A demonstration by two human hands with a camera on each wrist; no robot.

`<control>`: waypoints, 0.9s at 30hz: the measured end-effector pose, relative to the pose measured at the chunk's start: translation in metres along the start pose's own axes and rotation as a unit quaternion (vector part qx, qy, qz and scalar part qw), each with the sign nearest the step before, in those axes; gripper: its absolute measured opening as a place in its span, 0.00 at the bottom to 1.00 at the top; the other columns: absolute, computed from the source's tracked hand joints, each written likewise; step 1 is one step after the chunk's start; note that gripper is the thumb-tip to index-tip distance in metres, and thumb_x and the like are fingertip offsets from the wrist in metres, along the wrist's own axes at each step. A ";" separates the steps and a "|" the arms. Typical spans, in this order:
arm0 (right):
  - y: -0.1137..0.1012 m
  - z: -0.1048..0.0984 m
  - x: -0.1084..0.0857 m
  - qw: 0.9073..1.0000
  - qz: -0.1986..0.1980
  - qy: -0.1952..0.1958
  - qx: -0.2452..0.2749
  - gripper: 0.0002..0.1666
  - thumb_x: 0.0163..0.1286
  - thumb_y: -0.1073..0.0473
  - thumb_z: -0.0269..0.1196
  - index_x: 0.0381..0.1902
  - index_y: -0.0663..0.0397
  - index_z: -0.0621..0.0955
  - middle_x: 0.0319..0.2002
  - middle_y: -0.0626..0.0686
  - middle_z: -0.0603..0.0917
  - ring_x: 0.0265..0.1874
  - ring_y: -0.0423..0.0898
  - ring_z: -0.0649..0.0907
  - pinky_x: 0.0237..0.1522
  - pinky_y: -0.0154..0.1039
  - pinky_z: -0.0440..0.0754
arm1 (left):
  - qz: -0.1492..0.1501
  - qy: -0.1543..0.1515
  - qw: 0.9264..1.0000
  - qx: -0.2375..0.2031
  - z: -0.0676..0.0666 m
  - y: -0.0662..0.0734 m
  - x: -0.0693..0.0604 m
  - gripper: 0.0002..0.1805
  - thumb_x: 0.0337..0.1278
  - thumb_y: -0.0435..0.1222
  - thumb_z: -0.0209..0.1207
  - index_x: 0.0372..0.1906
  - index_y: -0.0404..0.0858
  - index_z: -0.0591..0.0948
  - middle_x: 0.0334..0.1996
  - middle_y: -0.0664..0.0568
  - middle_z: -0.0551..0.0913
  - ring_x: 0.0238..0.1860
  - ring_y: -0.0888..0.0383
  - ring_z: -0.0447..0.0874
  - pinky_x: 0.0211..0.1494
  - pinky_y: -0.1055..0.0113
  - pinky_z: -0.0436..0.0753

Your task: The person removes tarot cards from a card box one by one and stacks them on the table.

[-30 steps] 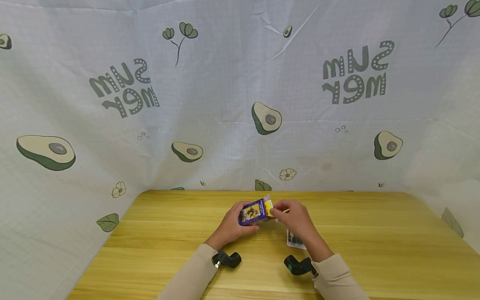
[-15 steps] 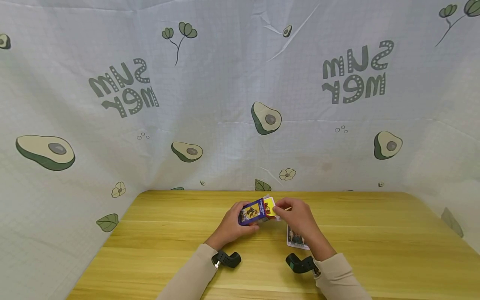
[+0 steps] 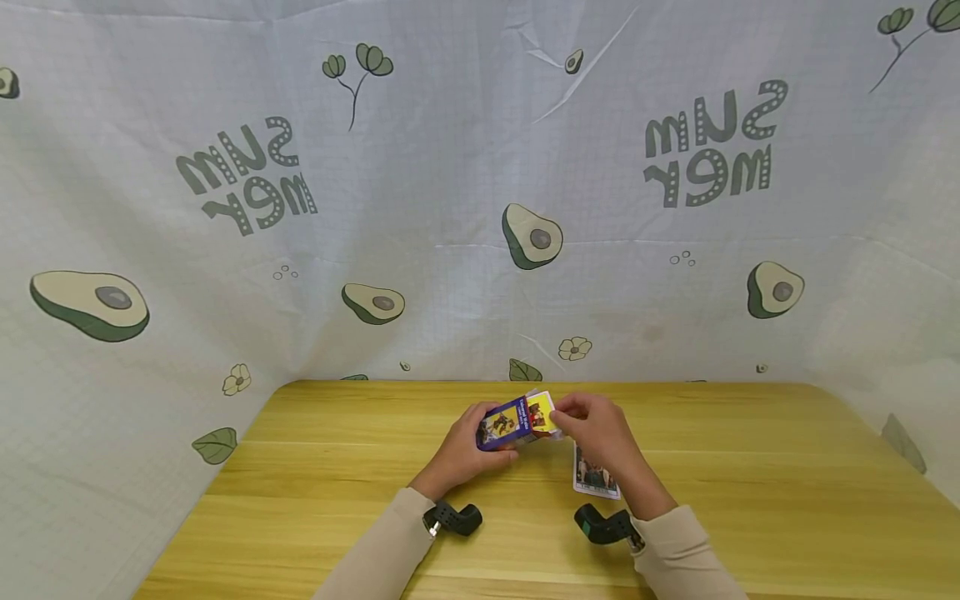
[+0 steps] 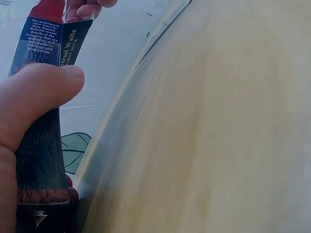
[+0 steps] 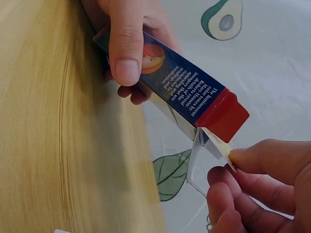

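The left hand point(image 4: 31, 104) grips a dark blue box point(image 4: 41, 150) — thumb across it, red flap point(image 4: 47, 10) raised.

The work surface is a yellow wood-grain tabletop point(image 3: 300, 500); a white-bordered illustrated card point(image 3: 592, 475) lies flat on it.

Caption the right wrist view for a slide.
Left grip holds the open card box while the right grip pinches a card at its mouth.
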State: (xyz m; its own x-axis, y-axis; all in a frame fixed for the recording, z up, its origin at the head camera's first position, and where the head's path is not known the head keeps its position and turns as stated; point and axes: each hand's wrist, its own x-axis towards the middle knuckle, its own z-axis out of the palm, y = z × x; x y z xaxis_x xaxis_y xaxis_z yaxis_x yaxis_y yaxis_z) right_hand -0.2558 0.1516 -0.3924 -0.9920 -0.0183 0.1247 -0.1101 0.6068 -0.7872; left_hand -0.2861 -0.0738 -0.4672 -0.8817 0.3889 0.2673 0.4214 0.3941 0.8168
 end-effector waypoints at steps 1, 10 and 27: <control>0.000 -0.001 0.000 1.000 0.000 0.000 0.000 0.11 0.66 0.56 0.64 0.41 0.57 0.84 0.37 0.52 0.85 0.35 0.47 0.80 0.39 0.43 0.80 | 0.000 0.000 1.000 0.000 0.000 0.000 0.000 0.39 0.46 0.49 0.71 0.65 0.49 0.68 0.54 0.57 0.72 0.50 0.59 0.72 0.55 0.62 0.73; 0.000 -0.005 0.000 1.000 -0.003 0.000 0.001 0.11 0.67 0.57 0.63 0.41 0.59 0.83 0.37 0.53 0.86 0.34 0.46 0.82 0.36 0.42 0.80 | 0.002 0.002 1.000 0.006 -0.001 0.000 0.000 0.39 0.45 0.49 0.72 0.64 0.48 0.68 0.53 0.57 0.73 0.49 0.59 0.73 0.54 0.62 0.73; 0.003 -0.010 0.002 0.998 0.033 -0.009 0.053 0.13 0.67 0.58 0.61 0.45 0.62 0.80 0.34 0.58 0.86 0.25 0.53 0.83 0.25 0.45 0.81 | 0.005 0.002 1.000 0.011 -0.001 -0.001 0.001 0.39 0.45 0.49 0.72 0.64 0.48 0.69 0.52 0.57 0.73 0.48 0.59 0.73 0.52 0.63 0.73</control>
State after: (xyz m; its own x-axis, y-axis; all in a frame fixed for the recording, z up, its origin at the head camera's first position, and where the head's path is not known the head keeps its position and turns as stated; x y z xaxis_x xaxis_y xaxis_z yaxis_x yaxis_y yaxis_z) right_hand -0.2576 0.1608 -0.3883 -0.9981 0.0044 0.0615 -0.0503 0.5190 -0.8533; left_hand -0.2874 -0.0750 -0.4675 -0.8784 0.3898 0.2766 0.4339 0.4080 0.8033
